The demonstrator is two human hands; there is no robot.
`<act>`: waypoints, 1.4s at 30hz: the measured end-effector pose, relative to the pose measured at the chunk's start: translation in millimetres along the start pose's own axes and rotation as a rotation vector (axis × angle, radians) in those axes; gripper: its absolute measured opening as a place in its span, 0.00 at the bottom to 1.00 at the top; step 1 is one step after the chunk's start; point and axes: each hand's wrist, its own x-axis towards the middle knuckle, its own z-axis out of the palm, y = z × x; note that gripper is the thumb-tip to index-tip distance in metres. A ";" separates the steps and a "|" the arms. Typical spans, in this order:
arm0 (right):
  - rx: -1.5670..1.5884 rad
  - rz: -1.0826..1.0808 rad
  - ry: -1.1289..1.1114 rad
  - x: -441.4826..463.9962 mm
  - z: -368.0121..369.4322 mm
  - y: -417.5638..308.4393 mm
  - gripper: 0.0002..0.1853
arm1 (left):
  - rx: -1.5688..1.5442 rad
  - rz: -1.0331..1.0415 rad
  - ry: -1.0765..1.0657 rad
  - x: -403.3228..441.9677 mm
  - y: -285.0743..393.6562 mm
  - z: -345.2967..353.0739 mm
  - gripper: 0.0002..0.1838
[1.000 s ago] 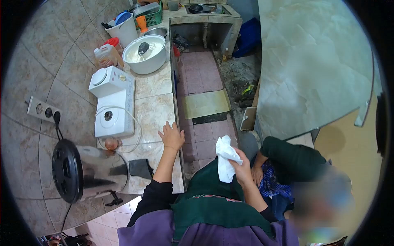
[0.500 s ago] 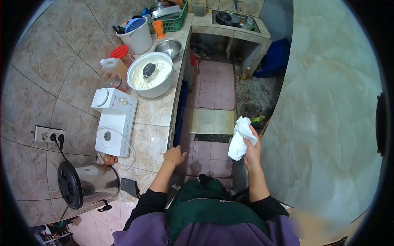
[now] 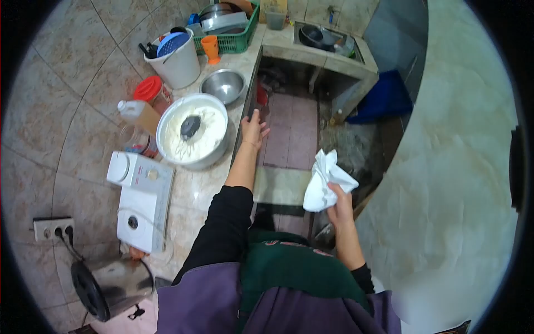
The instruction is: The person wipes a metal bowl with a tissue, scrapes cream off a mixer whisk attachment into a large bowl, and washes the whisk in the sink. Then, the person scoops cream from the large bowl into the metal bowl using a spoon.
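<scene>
My left hand (image 3: 253, 131) reaches forward beside the counter's edge, fingers apart, holding nothing. On the counter to its left is a white mixing bowl (image 3: 217, 149) full of whipped white cream, with a dark round hub in the middle. A steel bowl (image 3: 223, 87) sits just beyond it. In my right hand (image 3: 340, 205) I grip a crumpled white cloth or paper (image 3: 322, 183), held above the floor near the right-hand counter. The white mixer base (image 3: 143, 203) stands closer to me on the left counter.
Behind the bowl stand a bottle (image 3: 138, 114), a red-lidded jar (image 3: 154, 93) and a white bucket (image 3: 178, 67) of utensils. An orange cup (image 3: 211, 49) and green basket (image 3: 237, 43) are farther back. A sink (image 3: 360, 54) lies ahead, with a blue bin (image 3: 382, 100) below right.
My left hand has moved forward along the counter edge, from near the mixer base to near the mixing bowl, and its fingers have spread. The white cloth or paper is still in my right hand.
</scene>
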 end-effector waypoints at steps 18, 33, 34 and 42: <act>-0.269 0.070 -0.484 249.7 158.3 -51.4 0.22 | -0.498 0.271 0.600 189.5 26.6 -5.4 0.45; -1.229 -0.924 -0.871 426.3 222.6 57.8 0.17 | 0.083 0.259 -0.066 121.8 33.4 57.2 0.50; -1.246 -0.957 -1.069 430.0 215.0 56.6 0.19 | 0.016 0.276 -0.138 131.1 34.0 47.0 0.53; -1.510 -1.189 -1.195 437.5 219.4 -9.9 0.12 | 0.014 0.032 -0.011 124.5 64.3 56.0 0.52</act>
